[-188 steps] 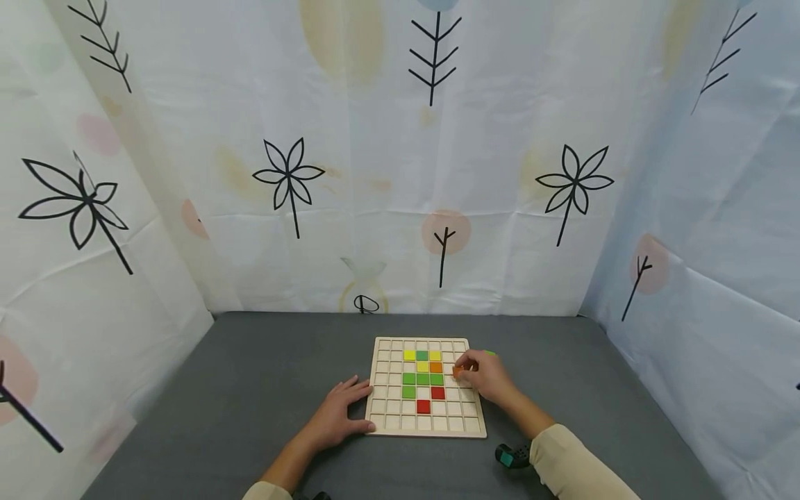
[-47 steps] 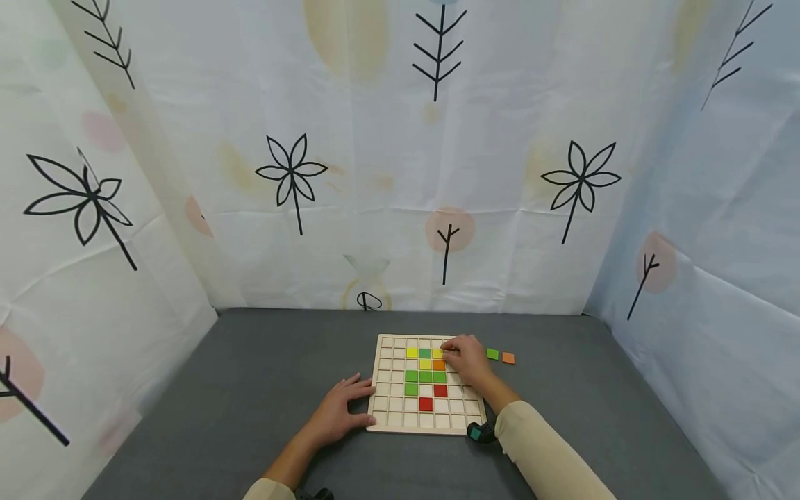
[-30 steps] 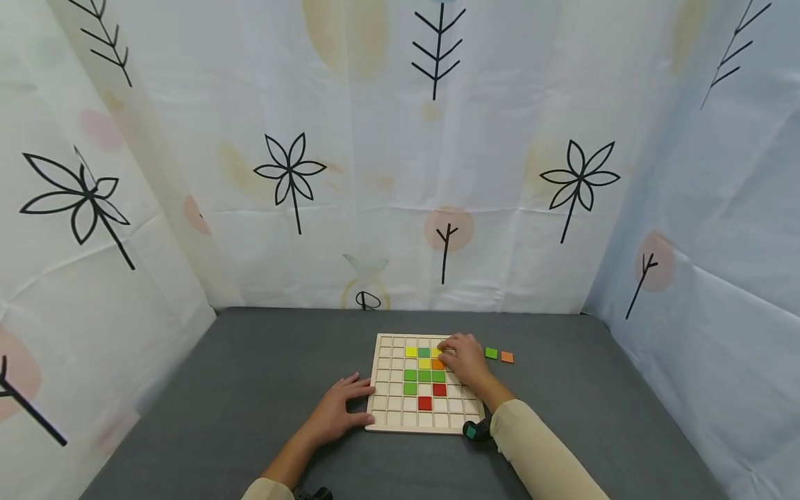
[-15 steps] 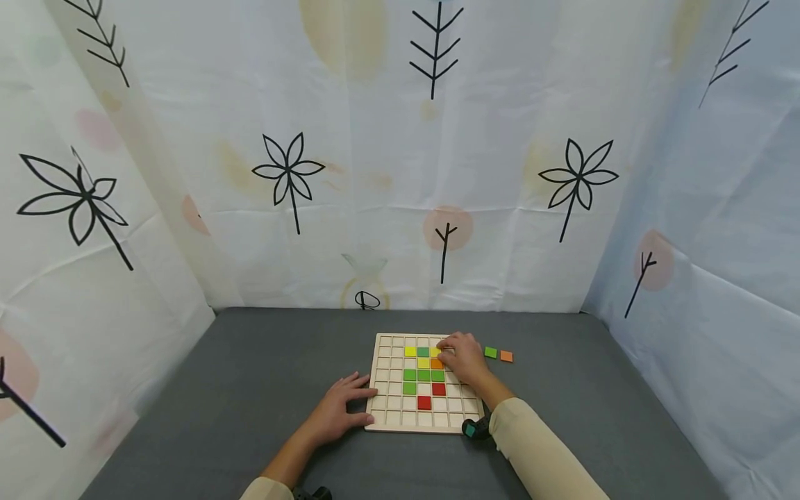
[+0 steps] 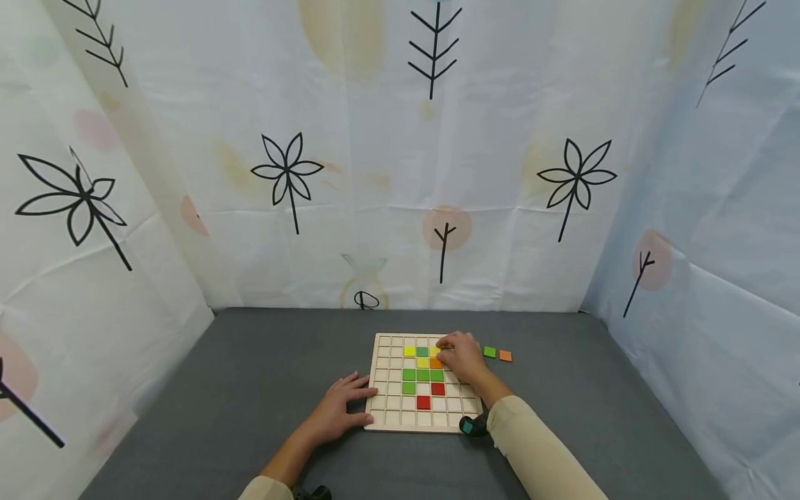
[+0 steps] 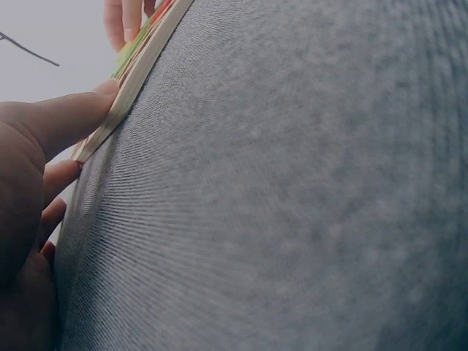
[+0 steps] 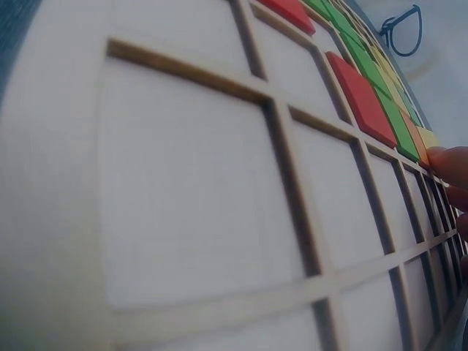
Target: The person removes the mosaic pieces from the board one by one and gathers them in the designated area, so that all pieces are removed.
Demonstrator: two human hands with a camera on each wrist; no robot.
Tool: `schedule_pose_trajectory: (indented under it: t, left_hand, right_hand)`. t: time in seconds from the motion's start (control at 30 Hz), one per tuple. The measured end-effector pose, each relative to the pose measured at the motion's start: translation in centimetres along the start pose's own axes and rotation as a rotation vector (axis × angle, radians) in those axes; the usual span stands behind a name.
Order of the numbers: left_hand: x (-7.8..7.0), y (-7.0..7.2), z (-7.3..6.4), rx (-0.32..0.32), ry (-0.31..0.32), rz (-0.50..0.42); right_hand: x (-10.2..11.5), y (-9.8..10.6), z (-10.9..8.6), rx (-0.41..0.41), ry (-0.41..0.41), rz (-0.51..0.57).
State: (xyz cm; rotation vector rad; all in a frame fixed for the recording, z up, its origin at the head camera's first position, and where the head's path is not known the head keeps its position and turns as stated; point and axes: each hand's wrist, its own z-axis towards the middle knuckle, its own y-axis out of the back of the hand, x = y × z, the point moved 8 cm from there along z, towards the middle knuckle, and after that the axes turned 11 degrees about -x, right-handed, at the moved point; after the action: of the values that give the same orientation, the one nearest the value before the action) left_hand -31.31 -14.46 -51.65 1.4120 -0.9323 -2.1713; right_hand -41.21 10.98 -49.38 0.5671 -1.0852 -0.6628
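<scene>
A wooden grid board (image 5: 385, 419) lies on the table, with yellow, green, orange and red square tiles set in several cells. My left hand (image 5: 332, 413) rests at its left side, fingers spread, thumb and fingertips touching the rim. The left wrist view shows that thumb (image 6: 77, 117) on the board's edge. My right hand (image 5: 464, 355) reaches over the right side, thumb and index finger pinching at the yellow tile (image 5: 434, 352) in the far row. Just below sits an orange tile (image 5: 435, 363). In the right wrist view the thumb (image 7: 447, 162) meets the tiles' edge.
A loose green tile (image 5: 490, 352) and a loose orange tile (image 5: 505, 355) lie on the grey table (image 5: 262, 368) right of the board. A black wrist device (image 5: 473, 425) hangs over the board's near right corner. Patterned curtains (image 5: 375, 139) stand behind and at both sides.
Some seconds ago my right hand held an orange tile over the board's right side; that tile now lies beside the loose green one. The hand has moved left to the yellow tile and stays there.
</scene>
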Motion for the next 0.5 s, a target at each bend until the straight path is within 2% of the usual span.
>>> schedule_pose_trajectory:
  t: [0.27, 0.5]
  left_hand:
    - [0.05, -0.24, 0.04, 0.023, -0.002, 0.013]
    - [0.28, -0.46, 0.13, 0.040, 0.019, 0.038]
  right_hand:
    - [-0.07, -0.11, 0.36, -0.052, -0.093, 0.052]
    - [0.27, -0.25, 0.39, -0.106, -0.094, 0.089]
